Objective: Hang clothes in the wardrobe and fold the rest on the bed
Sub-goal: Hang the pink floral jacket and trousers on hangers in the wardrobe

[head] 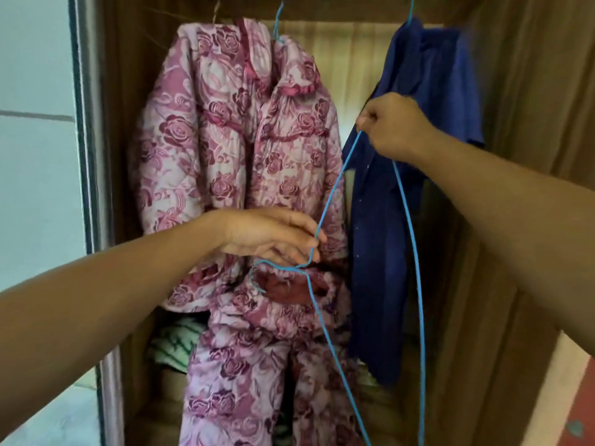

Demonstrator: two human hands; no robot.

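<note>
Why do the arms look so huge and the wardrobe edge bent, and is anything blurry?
Head view: the wide-angle lens swells the forearms near the picture edges and bows the wardrobe frame; light glows through the back panel between the pink quilted jacket and blue garment; everything is slightly soft, the bottom right corner most.

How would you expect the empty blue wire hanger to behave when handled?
The blue wire hanger is thin, so probably light and a little bendy. The right hand pinches one corner, which suggests little weight. It might snag the pink jacket behind.
</note>
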